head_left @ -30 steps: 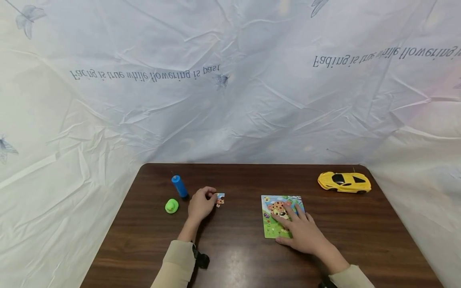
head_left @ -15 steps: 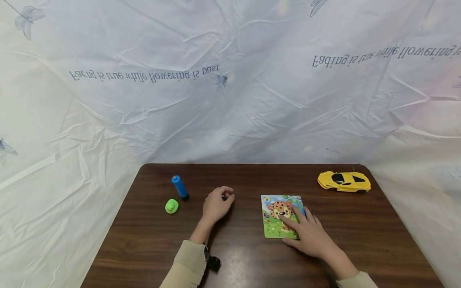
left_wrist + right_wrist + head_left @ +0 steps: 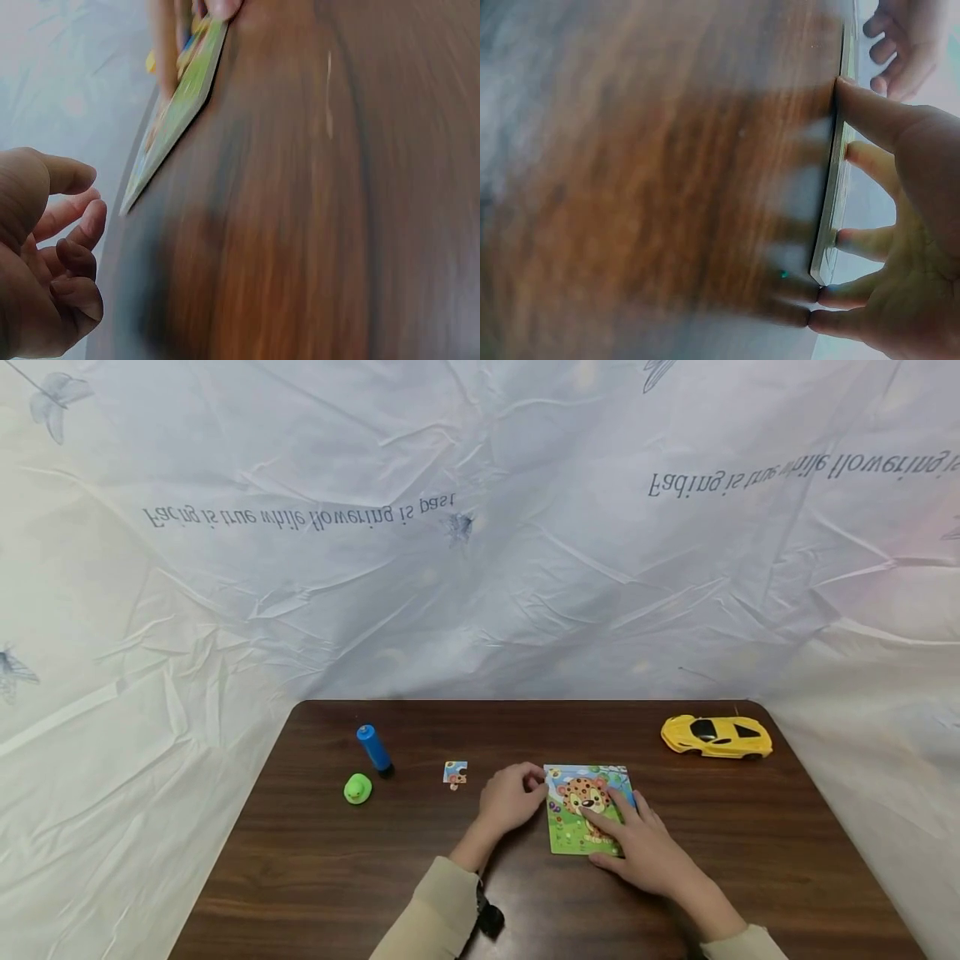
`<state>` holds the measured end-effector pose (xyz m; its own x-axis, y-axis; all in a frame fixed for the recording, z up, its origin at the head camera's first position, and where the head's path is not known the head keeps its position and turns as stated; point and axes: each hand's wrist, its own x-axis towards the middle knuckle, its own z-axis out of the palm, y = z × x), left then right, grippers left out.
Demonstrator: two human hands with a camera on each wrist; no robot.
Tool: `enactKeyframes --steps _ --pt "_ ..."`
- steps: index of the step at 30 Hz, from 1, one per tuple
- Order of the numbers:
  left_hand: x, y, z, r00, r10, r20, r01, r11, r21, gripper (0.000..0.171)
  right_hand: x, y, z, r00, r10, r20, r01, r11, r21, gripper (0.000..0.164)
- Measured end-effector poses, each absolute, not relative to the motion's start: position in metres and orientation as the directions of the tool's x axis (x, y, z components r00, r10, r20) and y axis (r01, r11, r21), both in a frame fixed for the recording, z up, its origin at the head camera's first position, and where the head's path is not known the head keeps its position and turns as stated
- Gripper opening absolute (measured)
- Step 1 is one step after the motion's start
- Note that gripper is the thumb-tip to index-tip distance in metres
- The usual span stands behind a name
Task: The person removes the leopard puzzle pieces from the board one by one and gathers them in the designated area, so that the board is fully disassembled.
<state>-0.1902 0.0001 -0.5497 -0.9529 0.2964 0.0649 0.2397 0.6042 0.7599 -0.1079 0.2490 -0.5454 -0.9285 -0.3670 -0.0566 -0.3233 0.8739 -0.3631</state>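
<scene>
Green and glossy, a small rounded toy duck (image 3: 357, 789) sits at the left of the dark brown wood-grain table (image 3: 337, 877), with a blue cylinder with a black end (image 3: 375, 748) lying just beyond it, slanted. To the right of both, a small flat jigsaw piece (image 3: 454, 774) printed in blue and orange lies apart from either hand, the left one being nearer.

Next comes the left hand (image 3: 513, 797), its fingers loosely bent; the left wrist view shows a gap between thumb and fingertips, with nothing held. It hovers beside the left edge of a flat rectangular puzzle board (image 3: 567, 827) with a spotted cartoon animal over green grass and blue sky; whether it touches that edge I cannot tell. The board lies between the hands, its long axis seeming to run away from the person.

From the right, the right hand (image 3: 645, 847) spreads wide over the board, gripping nothing: thumb against the near edge, index and middle fingers on the picture, the others past the right side. Farther right and back stands a yellow toy sports car (image 3: 716, 737), well apart from both hands.
</scene>
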Motion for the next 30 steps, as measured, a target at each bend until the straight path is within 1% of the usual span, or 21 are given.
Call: enactKeyframes --steps 5,10,14,18,30 --pt "-0.19 0.021 -0.552 -0.937 0.348 0.016 0.234 0.592 0.771 0.023 -0.108 0.249 -0.546 -0.928 -0.368 -0.051 -0.326 0.873 -0.364 0.065" --pt "-0.19 0.036 -0.551 -0.928 0.37 -0.051 0.207 0.623 0.754 0.025 -0.107 0.248 -0.546 -0.926 -0.376 -0.038 -0.339 0.871 -0.355 0.064" --pt "-0.189 0.041 -0.551 -0.925 0.368 -0.093 0.185 0.65 0.737 0.023 -0.107 0.248 -0.545 -0.924 -0.382 -0.032 -0.347 0.869 -0.352 0.064" --pt "-0.186 0.045 -0.552 -0.932 0.35 -0.093 0.177 0.665 0.726 0.018 -0.107 0.248 -0.545 -0.924 -0.382 -0.028 -0.35 0.871 -0.346 0.064" --pt "-0.184 0.054 -0.556 -0.95 0.305 -0.063 0.172 0.684 0.709 0.017 -0.107 0.249 -0.546 -0.928 -0.371 -0.016 -0.345 0.877 -0.336 0.064"
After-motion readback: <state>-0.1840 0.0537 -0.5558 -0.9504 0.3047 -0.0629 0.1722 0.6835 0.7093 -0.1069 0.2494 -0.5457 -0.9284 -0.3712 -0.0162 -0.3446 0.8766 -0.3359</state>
